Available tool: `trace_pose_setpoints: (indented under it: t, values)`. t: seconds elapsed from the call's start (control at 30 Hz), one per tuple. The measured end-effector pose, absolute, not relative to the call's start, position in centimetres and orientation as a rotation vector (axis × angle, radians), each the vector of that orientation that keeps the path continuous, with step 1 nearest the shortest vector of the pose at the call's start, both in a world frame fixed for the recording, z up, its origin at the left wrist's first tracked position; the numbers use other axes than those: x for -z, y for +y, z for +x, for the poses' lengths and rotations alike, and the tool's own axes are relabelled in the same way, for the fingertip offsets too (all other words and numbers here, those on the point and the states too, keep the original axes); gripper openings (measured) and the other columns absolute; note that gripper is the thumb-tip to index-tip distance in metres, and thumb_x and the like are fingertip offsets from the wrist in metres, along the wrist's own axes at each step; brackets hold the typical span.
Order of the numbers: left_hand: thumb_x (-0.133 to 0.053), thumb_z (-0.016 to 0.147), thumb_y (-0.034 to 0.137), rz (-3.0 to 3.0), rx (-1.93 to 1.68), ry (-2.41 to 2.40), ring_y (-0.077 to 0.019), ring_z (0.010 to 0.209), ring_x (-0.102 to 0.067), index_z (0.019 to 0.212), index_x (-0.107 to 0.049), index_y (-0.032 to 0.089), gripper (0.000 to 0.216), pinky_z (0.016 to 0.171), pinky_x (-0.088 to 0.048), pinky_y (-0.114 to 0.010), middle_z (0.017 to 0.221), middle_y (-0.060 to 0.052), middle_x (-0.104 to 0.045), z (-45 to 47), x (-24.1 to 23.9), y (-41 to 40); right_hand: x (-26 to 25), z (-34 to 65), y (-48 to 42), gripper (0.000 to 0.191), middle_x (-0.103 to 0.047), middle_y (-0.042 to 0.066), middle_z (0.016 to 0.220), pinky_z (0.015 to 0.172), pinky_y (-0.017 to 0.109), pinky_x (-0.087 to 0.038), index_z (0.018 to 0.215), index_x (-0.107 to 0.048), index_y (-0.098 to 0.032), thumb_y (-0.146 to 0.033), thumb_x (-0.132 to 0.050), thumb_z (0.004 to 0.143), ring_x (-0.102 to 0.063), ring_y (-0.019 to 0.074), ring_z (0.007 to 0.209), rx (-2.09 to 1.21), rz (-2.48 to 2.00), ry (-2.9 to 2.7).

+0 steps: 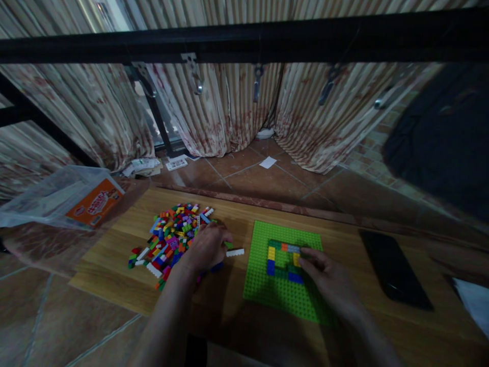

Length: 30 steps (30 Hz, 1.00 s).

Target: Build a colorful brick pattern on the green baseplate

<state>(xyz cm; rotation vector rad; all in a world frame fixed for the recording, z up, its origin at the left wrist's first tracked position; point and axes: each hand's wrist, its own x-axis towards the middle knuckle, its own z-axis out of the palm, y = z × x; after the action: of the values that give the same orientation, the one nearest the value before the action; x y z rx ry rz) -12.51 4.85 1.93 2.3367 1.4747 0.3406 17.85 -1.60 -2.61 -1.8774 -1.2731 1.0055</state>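
Observation:
A green studded baseplate [257, 278] lies on the wooden board. On it a rectangular outline of toy bricks [271, 253] stands in green, yellow, blue, orange and grey. My right hand [324, 275] is at the right side of this outline, fingertips against the yellow brick [296, 259] there; whether it grips that brick is hidden. My left hand [208, 247] is over the right edge of a pile of loose bricks [173, 239], its fingers curled downward and mostly hidden. Just right of the left hand lies a long white brick [235, 252], apart from the baseplate.
A black phone-like slab [395, 270] lies right of the baseplate on the wooden board [126, 255]. At the left stands a clear plastic bin [46, 199] with an orange label. Beyond are a dark metal rail [229, 43] and striped curtains [214, 107]. White paper [473, 300] shows at the right edge.

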Motion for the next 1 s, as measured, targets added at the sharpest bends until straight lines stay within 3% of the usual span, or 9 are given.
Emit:
trace_pose_setpoints:
  t: [0.1, 0.27, 0.4, 0.53, 0.7, 1.0]
  values:
    - [-0.057, 0.072, 0.007, 2.326, -0.371, 1.46, -0.0201, 0.088, -0.063, 0.077, -0.069, 0.021, 0.019, 0.082, -0.046, -0.03, 0.086, -0.003, -0.069, -12.2, -2.1, 5.0, 2.3, 17.8, -1.6, 0.045, -0.075, 0.005, 0.086, 0.075, 0.037, -0.05, 0.108, -0.07, -0.019, -0.048, -0.064, 0.075, -0.068, 0.0238, 0.08, -0.973, -1.876, -1.243]
    - [-0.052, 0.087, 0.019, 2.209, -0.559, 1.39, -0.0169, 0.088, -0.066, 0.095, -0.067, 0.021, 0.017, 0.08, -0.048, -0.025, 0.092, -0.002, -0.07, -10.1, -2.2, 4.7, 2.1, 17.9, -1.7, 0.049, -0.073, 0.005, 0.079, 0.068, 0.035, -0.05, 0.108, -0.07, -0.018, -0.054, -0.062, 0.076, -0.065, 0.0212, 0.071, -0.919, -1.844, -1.132]
    - [-0.051, 0.091, 0.02, 2.165, -0.594, 1.221, -0.0161, 0.091, -0.067, 0.106, -0.067, 0.024, 0.023, 0.081, -0.049, -0.025, 0.096, -0.001, -0.071, -6.7, -1.9, 3.5, 1.8, 17.6, -1.6, 0.048, -0.072, 0.005, 0.08, 0.064, 0.033, -0.049, 0.105, -0.071, -0.017, -0.054, -0.062, 0.076, -0.063, 0.0192, 0.066, -0.877, -1.778, -1.087]
    - [-0.055, 0.089, 0.017, 2.137, -0.649, 1.172, -0.0157, 0.087, -0.066, 0.103, -0.07, 0.025, 0.022, 0.079, -0.05, -0.025, 0.093, -0.001, -0.071, -4.0, -1.3, 2.7, 1.4, 17.2, -1.5, 0.045, -0.071, 0.004, 0.076, 0.061, 0.032, -0.047, 0.103, -0.071, -0.017, -0.052, -0.063, 0.076, -0.059, 0.0168, 0.061, -0.878, -1.747, -1.071]
    - [-0.058, 0.086, 0.013, 2.064, -0.775, 1.158, -0.0154, 0.084, -0.066, 0.101, -0.071, 0.023, 0.023, 0.078, -0.051, -0.026, 0.09, -0.002, -0.07, -2.3, -0.7, 2.5, 1.6, 16.9, -1.6, 0.042, -0.071, 0.004, 0.079, 0.065, 0.033, -0.048, 0.104, -0.07, -0.017, -0.049, -0.063, 0.078, -0.061, 0.0175, 0.066, -0.891, -1.699, -1.079]
    - [-0.051, 0.092, 0.018, 2.001, -0.859, 1.069, -0.0154, 0.096, -0.067, 0.104, -0.071, 0.021, 0.023, 0.089, -0.052, -0.028, 0.104, -0.003, -0.073, -0.6, -0.5, 2.5, 1.2, 16.0, -1.6, 0.038, -0.074, 0.009, 0.091, 0.075, 0.035, -0.051, 0.101, -0.072, -0.018, -0.047, -0.064, 0.079, -0.067, 0.0222, 0.084, -0.936, -1.594, -1.111]
